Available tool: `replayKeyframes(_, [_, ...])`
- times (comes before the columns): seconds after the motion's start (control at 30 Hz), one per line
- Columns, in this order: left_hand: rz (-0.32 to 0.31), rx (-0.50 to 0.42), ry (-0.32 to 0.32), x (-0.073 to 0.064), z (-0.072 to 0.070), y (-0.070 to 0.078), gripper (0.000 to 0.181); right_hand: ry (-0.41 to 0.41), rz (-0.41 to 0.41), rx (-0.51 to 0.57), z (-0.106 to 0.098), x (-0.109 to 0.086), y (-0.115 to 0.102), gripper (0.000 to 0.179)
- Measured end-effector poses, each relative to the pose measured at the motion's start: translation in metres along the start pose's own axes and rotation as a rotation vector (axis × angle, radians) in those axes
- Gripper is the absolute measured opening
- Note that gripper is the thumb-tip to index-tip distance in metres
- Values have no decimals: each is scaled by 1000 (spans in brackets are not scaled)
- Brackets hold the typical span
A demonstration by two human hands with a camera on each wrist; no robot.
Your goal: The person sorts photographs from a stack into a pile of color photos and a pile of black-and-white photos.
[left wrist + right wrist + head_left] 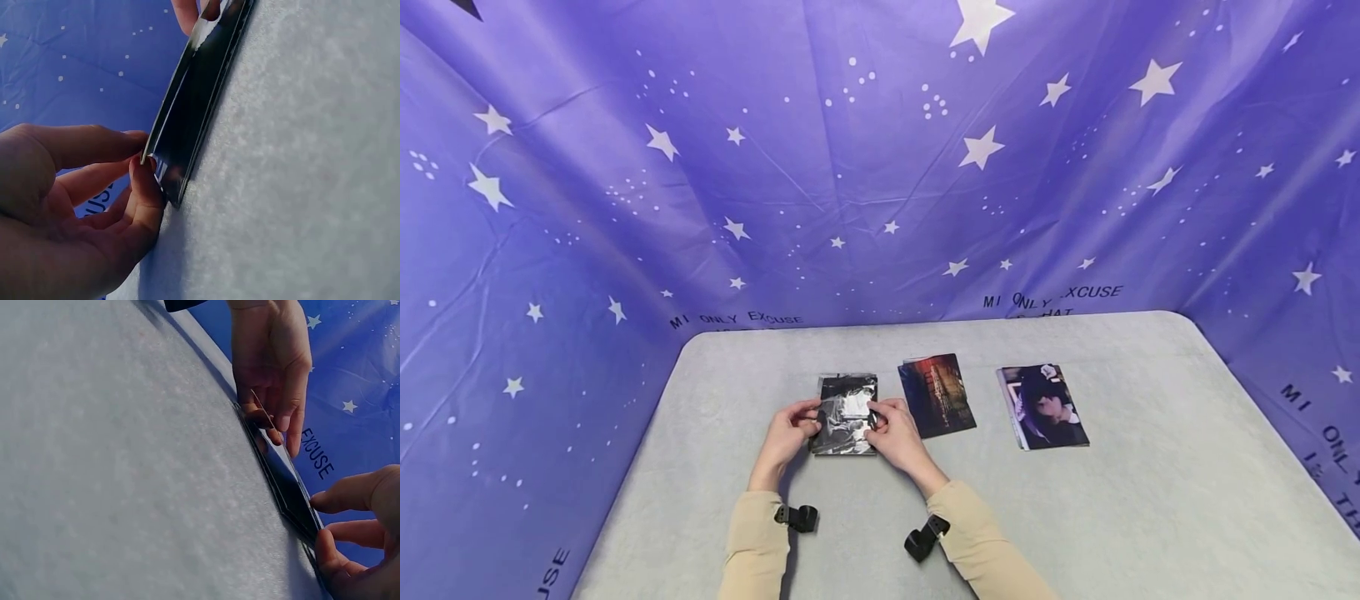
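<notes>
A glossy black-and-white photo card (pixel 844 417) lies over a stack of cards on the grey table, between the two hands. My left hand (pixel 792 425) pinches the card's left edge between thumb and fingers. On the opposite side, my right hand (pixel 895 429) pinches the right edge. Seen from the left wrist, the held card (pixel 167 103) is lifted slightly and tilted above the dark stack (pixel 201 119) beneath it. The right wrist view shows the same gap over the stack (pixel 270 469). How many cards are pinched cannot be told.
Just right of my right hand sits a second stack (pixel 942 396), topped by a dark red and blue picture. Farther right is a third stack (pixel 1051 408) with a portrait on top. A purple star-patterned cloth (pixel 850 167) surrounds the table (pixel 1150 517).
</notes>
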State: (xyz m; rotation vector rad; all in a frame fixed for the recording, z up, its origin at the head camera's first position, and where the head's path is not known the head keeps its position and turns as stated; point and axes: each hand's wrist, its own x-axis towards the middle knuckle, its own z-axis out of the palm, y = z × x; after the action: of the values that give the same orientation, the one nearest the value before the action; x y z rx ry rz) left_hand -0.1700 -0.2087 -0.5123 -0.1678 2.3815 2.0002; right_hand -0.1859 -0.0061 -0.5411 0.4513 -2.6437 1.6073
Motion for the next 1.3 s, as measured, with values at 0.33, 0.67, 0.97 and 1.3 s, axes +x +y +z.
replayKeyframes(0.33, [39,121,7,5,-1,-9,41,-11,2,-78,1,2,-1,50])
replayKeyframes(0.67, [8,104,72,5,-5,-12,34,-2,-27,-74,-9,-2,-3,51])
replayKeyframes(0.97, [32,17,67,-16,0,23,31,38,-39,-47,-20,-10,-2,41])
replayKeyframes(1.3, [28,-63,42,-4,15,1,29,77,-29,8,-41,-15,7,29])
